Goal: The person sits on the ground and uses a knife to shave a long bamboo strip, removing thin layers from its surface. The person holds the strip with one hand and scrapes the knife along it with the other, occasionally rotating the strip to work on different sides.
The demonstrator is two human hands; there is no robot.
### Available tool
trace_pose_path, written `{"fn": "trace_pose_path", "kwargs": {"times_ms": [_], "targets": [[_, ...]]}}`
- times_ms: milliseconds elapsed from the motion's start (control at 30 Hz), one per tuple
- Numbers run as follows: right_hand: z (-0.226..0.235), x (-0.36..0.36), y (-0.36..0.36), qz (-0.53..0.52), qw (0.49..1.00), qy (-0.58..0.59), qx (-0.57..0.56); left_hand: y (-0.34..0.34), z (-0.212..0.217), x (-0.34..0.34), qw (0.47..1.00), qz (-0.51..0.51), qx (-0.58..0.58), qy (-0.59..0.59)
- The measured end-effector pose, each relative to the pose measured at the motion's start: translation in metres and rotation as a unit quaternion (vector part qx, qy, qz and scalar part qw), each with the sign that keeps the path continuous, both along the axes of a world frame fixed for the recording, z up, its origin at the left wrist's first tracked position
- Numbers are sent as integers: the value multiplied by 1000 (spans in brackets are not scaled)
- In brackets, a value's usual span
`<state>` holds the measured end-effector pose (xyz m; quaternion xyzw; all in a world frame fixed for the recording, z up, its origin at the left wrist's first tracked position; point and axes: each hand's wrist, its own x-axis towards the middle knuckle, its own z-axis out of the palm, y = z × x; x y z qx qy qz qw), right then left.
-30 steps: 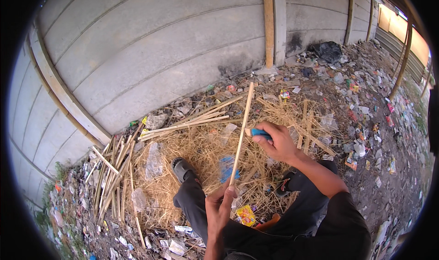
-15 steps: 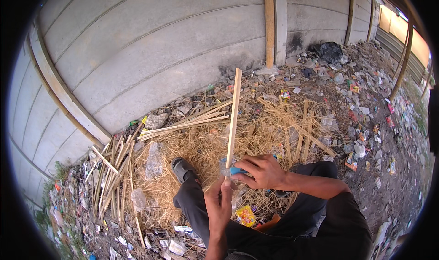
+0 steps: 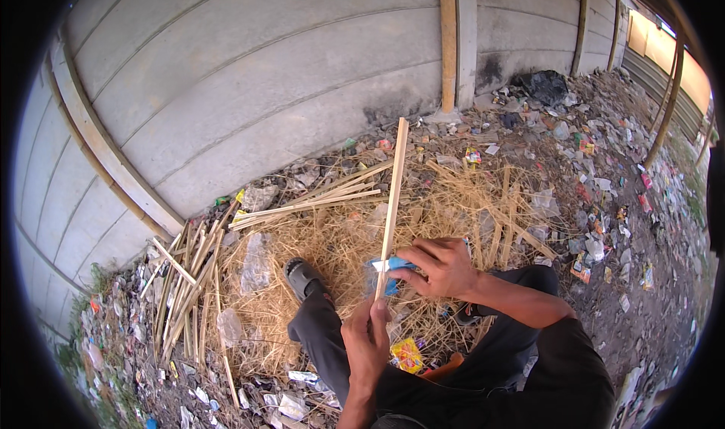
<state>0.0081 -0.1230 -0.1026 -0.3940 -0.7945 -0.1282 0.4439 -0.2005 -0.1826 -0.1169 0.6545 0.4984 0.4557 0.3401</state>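
Note:
My left hand is closed round the lower end of a pale bamboo strip, which stands almost upright in front of me. Higher up the same strip, my right hand pinches a blue and clear piece that looks like plastic. It lies against the strip, with a small white part crossing the strip's face. Some blue also shows below my right fingers. Whether a blade is inside the piece cannot be made out. Pale shavings cover the ground beneath my hands.
A heap of bamboo strips lies at the left, and more strips lie toward the concrete wall. My shoe rests on the shavings. A yellow wrapper is between my legs. Scattered litter covers the right side.
My right hand has shifted slightly right and up along the strip, with the blue piece. The strip's top has moved a little right, and my left hand has moved slightly right and down.

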Motion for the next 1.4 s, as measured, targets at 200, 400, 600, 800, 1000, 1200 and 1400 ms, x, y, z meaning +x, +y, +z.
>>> {"fn": "trace_pose_path", "kwargs": {"times_ms": [200,400,600,800,1000,1200,1400], "targets": [[25,62,49,-115,984,129,-39,-38,-28,-14,999,-36,-34,8],[19,73,67,-157,976,132,-71,-38,-27,-33,992,-50,-103,47],[45,193,92,-372,892,209,-152,-69,-45,-66,980,-57,-190,-17],[20,151,79,-289,859,25,-422,-36,-29,-95,971,-38,-227,-63],[4,148,83,-87,913,114,-381,21,22,-127,995,27,-15,99],[37,129,65,-18,911,234,-340,92,93,-207,852,337,400,26],[39,123,56,-15,915,243,-323,54,162,-225,713,132,570,-387]]}}
